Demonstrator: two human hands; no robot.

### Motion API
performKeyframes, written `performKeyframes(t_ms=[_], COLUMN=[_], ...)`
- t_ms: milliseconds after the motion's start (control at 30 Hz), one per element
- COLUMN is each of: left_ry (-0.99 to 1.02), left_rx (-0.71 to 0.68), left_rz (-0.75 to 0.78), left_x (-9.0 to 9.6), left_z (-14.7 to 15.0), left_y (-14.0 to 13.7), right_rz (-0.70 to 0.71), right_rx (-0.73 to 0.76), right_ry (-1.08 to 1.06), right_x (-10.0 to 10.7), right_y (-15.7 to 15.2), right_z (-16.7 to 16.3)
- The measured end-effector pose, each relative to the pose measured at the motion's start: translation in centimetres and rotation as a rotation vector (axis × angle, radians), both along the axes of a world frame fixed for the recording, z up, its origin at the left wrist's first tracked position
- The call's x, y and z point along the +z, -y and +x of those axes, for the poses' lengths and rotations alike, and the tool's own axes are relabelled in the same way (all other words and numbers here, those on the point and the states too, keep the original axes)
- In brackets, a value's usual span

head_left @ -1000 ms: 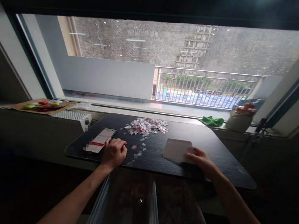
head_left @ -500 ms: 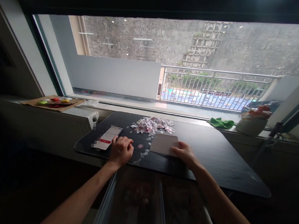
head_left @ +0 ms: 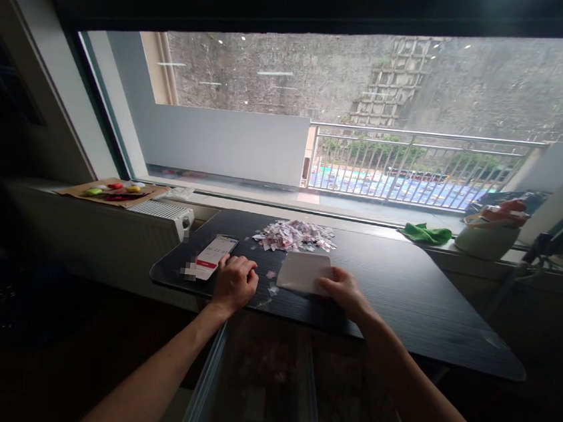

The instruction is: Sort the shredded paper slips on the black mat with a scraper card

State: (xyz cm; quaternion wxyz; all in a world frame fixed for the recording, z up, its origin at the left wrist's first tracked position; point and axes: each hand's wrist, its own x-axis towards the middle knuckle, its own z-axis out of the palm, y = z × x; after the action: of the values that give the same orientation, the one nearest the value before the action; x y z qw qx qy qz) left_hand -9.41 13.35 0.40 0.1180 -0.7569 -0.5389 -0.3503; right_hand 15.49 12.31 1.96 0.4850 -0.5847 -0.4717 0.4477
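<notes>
In my right hand [head_left: 346, 290] is a flat white card [head_left: 304, 271] shaped like a scraper, pinched at its right edge between thumb and fingers. The card is tilted up from the black table [head_left: 389, 283], its lower edge close to the surface. Behind it lies a heap of small paper scraps [head_left: 293, 235]. A few loose scraps [head_left: 272, 290] lie left of the card. My left hand [head_left: 236, 280] rests near the front edge with its fingers curled in and nothing visible in them. Just left of its fingers lies a phone [head_left: 213, 257] showing a running timer.
A window sill runs behind the table, with a green cloth [head_left: 424, 233] and a pale pot [head_left: 487, 238] at the right. On the left, a brown board [head_left: 75, 192] carries colourful items above a white radiator [head_left: 162, 222]. Below the table's front edge are clear-walled bins [head_left: 208, 378].
My right hand has slid the card a little to the left, and fewer loose scraps show beside it. My left hand keeps its place by the phone. The view has shifted slightly.
</notes>
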Motion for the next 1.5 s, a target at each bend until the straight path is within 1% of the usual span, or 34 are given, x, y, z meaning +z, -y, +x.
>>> performKeyframes(t_ms=[67, 167, 300, 467, 567, 633, 800, 900, 1033, 1133, 1200, 1267, 1400, 1500], left_ry=[-0.001, -0.009, -0.007, -0.005, -0.007, -0.005, 0.004, 0.012, 0.012, 0.008, 0.01, 0.012, 0.008, 0.01], left_rx=[0.002, 0.005, 0.008, 0.005, 0.008, 0.008, 0.001, -0.001, 0.002, 0.001, 0.001, 0.001, 0.008, 0.006], left_rz=[-0.002, -0.008, -0.011, -0.007, -0.006, -0.006, -0.008, -0.01, -0.014, -0.014, -0.017, -0.019, -0.015, -0.014], left_x=[0.0, 0.1, 0.0, -0.1, -0.2, -0.1, 0.1, 0.1, 0.0, 0.0, 0.0, 0.0, 0.0, -0.1], left_z=[0.0, 0.0, 0.0, 0.0, 0.0, 0.0, 0.0, 0.1, 0.0, 0.1, 0.1, 0.1, 0.1, 0.1], left_y=[0.0, 0.0, 0.0, 0.0, 0.0, 0.0, 0.0, 0.0, 0.0, 0.0, 0.0, 0.0, 0.0, -0.1], right_rz=[-0.012, -0.031, -0.068, -0.026, -0.071, -0.075, 0.011, -0.006, -0.047, -0.044, -0.021, -0.002, -0.025, -0.05], right_rx=[0.048, 0.073, 0.122, 0.038, 0.108, 0.139, 0.072, 0.126, 0.196, 0.15, 0.103, 0.089, 0.15, 0.191], right_ry=[0.002, 0.003, -0.034, -0.028, -0.029, -0.049, -0.053, -0.048, -0.052, -0.055, -0.048, -0.031, -0.011, -0.028], right_x=[0.2, 0.5, 1.0, 1.1, 1.2, 1.2, 1.0, 1.1, 1.4, 1.4, 1.2, 0.9, 0.9, 1.2], right_y=[0.2, 0.6, 1.0, 1.4, 1.6, 1.5, 0.4, 0.1, 0.4, 0.2, -0.2, -0.4, -0.3, 0.0], right_z=[-0.5, -1.1, -1.0, -0.3, -0.2, -0.5, -1.7, -1.9, -1.3, -0.9, -1.1, -1.5, -2.2, -2.0])
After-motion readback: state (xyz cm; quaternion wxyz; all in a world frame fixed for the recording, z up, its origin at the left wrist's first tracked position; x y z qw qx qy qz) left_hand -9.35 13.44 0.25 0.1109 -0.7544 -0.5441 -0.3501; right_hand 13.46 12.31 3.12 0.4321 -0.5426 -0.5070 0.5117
